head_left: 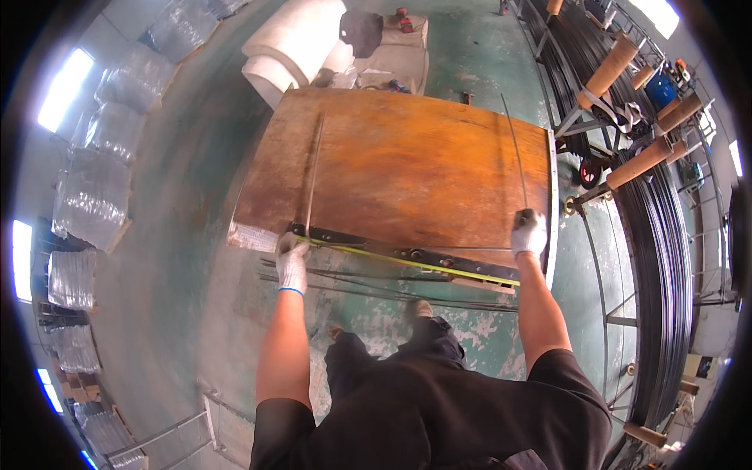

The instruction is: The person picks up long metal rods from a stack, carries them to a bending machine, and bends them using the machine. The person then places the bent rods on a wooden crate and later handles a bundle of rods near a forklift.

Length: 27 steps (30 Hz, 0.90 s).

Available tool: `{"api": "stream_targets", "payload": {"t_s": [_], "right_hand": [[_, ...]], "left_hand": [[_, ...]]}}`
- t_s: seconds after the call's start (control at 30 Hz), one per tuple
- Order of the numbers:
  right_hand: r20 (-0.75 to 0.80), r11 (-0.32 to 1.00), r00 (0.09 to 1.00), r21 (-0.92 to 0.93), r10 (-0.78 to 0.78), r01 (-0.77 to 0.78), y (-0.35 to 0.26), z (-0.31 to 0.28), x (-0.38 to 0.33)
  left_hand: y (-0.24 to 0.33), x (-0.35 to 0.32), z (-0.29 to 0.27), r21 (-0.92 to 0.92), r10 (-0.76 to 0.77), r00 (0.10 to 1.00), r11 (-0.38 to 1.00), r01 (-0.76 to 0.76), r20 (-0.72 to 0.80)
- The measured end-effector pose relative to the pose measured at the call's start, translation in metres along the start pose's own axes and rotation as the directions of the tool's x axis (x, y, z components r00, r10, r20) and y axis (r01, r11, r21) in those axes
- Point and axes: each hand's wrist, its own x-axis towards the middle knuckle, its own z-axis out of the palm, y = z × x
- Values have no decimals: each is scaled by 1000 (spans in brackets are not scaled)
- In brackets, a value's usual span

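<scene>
A wooden-topped worktable [392, 172] with a worn orange-brown surface stands in front of me. Along its near edge lies a dark metal strip with holes [352, 239], and beside it stretches a yellow measuring tape [407, 261]. My left hand [291, 252], in a white glove with a blue cuff edge, is closed at the tape's left end, by the table's near left corner. Near the right end, my gloved right hand [529, 233] is closed around the lower end of a thin metal rod [514, 149]. Another metal rod [315, 168] lies on the table's left part.
Beyond the table sit large white rolls [298, 39] and red power tools [404, 22]. To the right, a metal rack carries long black strips [654, 258] and cardboard tubes [609, 69]. Plastic-wrapped stacks [92, 192] line the left. Long thin rods [376, 294] lie low near my feet.
</scene>
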Motion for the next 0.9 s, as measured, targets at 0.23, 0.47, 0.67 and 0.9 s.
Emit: {"api": "stream_targets", "payload": {"t_s": [0.23,0.47,0.67,0.9], "right_hand": [[372,925,860,-12,-348,380,-222,98,-89],[200,943,961,-233,-192,237,-361,124,-190],[8,943,950,123,-313,310,-546,124,-295],[37,829,929,465,-368,310,-801,222,-320]], "left_hand": [[-9,33,-122,-30,73,997,997,-72,10],[-1,31,-388,190,39,995,980,-56,91],[-29,109,-633,-106,-319,913,948,301,-255],[64,285,-674,-126,-230,959,969,211,-163]]}}
